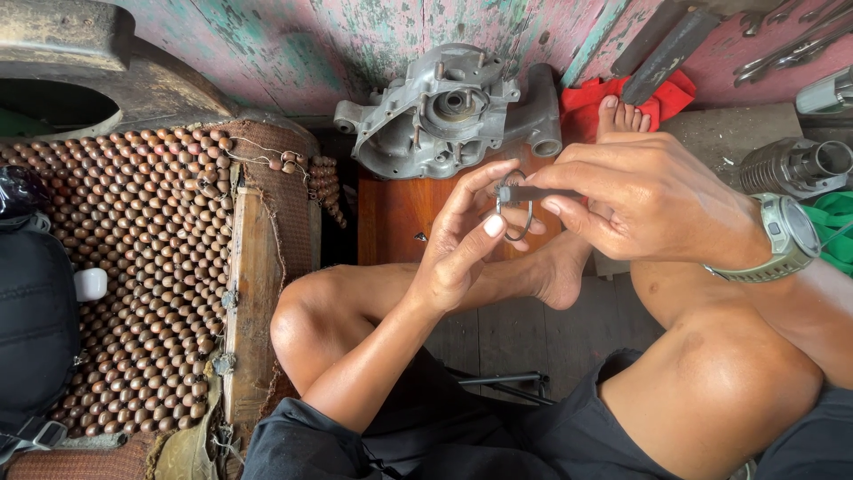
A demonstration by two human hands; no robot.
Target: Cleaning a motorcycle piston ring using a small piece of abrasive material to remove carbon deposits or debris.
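A beaded mat [151, 267] of brown wooden beads fills the left side, draped over a wooden frame, with a black bag [35, 329] lying on its left edge. The person sits on the floor with bare knees raised and one foot [617, 120] stretched out toward the painted wall, its toes resting on a red rag [586, 102]. Just left of that rag a grey metal engine casing [444, 111] lies on a reddish wooden board [400, 218]. At the far right a ribbed metal cylinder [795, 164] sits near a green cloth [835, 227], and several wrenches [791, 44] lie along the wall at the top right.

The right hand [649, 200], with a watch [786, 236] on its wrist, has its grip closed on a small dark tool [533, 192], thumb and fingers pinching the handle so that it points left. The left hand [466, 240] has its grip closed on a thin metal ring [517, 213], fingertips pinching it from the left. Ring and tool meet between the two hands, in the air above the board and just in front of the casing. The tool's tip touches the top of the ring; how it engages is too small to tell.
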